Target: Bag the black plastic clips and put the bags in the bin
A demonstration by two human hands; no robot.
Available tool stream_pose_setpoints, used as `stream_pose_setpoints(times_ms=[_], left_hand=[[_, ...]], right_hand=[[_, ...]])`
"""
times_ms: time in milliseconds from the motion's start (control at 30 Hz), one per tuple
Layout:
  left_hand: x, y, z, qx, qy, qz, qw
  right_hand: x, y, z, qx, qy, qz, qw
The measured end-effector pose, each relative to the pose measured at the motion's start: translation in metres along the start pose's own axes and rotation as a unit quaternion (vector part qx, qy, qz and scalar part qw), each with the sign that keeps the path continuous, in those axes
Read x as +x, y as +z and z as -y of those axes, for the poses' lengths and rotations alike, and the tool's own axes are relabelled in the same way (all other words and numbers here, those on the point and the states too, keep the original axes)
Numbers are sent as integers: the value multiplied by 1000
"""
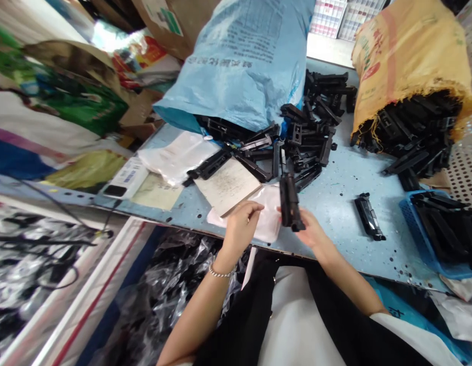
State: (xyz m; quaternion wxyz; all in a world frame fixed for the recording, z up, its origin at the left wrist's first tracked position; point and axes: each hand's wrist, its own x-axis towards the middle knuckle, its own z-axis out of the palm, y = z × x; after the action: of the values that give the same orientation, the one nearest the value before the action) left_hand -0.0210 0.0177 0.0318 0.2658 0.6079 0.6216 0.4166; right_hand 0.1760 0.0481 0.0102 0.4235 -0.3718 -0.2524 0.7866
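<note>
My right hand (311, 230) grips a long black plastic part (289, 201) near its lower end, and the part stands roughly lengthwise away from me. To its left, my left hand (241, 223) has its fingers curled in, thumb close to the index finger. Whether anything is pinched there is too small to see. Under and between both hands lies a flat stack of clear plastic bags (269, 223). A worn, pale square board (226, 187) rests just beyond my left hand. Another black part (369, 216) lies alone on the blue table (335, 254), right of my right hand.
Black parts (312, 132) spill in a heap from a blue sack (243, 66). A yellow woven sack (407, 56) and a blue basket (409, 218) at right hold more. More clear bags (178, 155) and a white box (127, 178) lie left; wrapped items (170, 284) sit below the edge.
</note>
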Motion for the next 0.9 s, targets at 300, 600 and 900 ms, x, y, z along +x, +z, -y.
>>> stream_pose_setpoints(times_ms=[300,600,900], left_hand=[[-9,2,1,136,116,22,984],[-8,24,0,249,143,102,953],[-7,40,12,103,81,109,985]], right_hand=[[20,1,-1,3,-11,-42,999],[-21,-42,26,-9,-24,-86,996],[-73,-66,-9,187,282,-2,941]])
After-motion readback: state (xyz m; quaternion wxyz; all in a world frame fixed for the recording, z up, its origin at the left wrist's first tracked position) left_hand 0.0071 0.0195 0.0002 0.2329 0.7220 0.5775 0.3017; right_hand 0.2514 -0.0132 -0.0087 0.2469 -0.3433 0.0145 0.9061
